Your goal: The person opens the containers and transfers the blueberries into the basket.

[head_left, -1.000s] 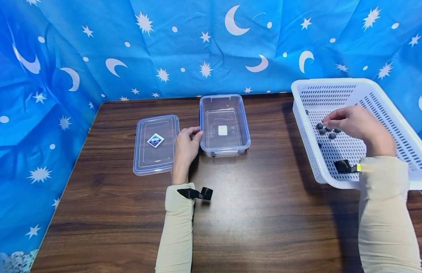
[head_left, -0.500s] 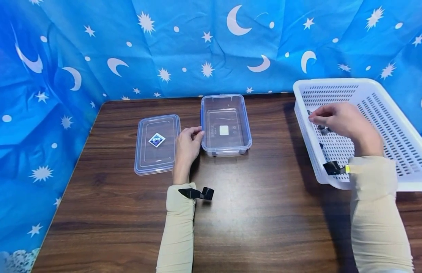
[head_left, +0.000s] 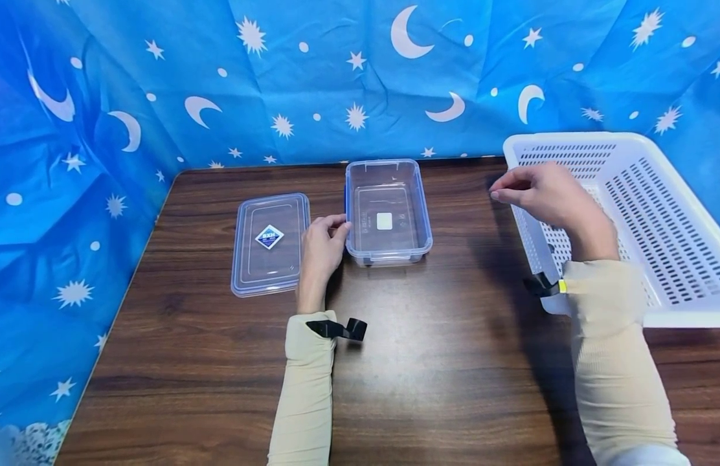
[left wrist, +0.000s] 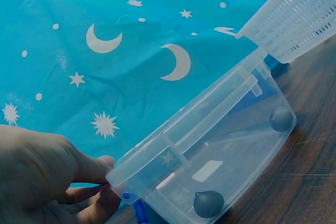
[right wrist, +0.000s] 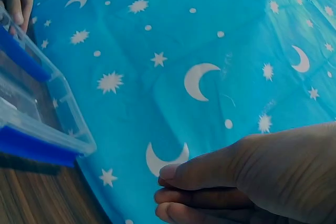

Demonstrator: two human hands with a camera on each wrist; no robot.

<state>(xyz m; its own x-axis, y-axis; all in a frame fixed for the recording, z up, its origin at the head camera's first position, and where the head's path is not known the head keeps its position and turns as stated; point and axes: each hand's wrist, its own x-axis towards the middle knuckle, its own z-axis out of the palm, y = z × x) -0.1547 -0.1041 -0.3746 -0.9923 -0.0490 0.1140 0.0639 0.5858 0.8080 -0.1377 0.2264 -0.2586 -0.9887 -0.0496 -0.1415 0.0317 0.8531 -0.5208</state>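
Note:
A clear lidless plastic box [head_left: 392, 254] with blue-edged sides stands at the back of the table. My left hand [head_left: 322, 252] pinches its left rim between thumb and fingers. Through the clear wall in the left wrist view, small dark balls [left wrist: 208, 204] show low at the box's corners, one with a pointed tip. My right hand [head_left: 549, 194] hangs over the left rim of a white perforated basket [head_left: 599, 138]. Its thumb and fingertips are pinched together where they came off the dark balls; what sits between them is hidden by the fingers.
A clear lid [head_left: 261, 265] with a blue diamond label lies left of the box, beside my left hand. A dark ball [head_left: 551, 248] shows in the basket under my right wrist. Blue cloth [head_left: 313, 77] with moons and stars hangs behind the table.
My right hand has risen from the dark balls in the basket and moved left, its fingertips now past the basket's rim. The left hand keeps its place at the box.

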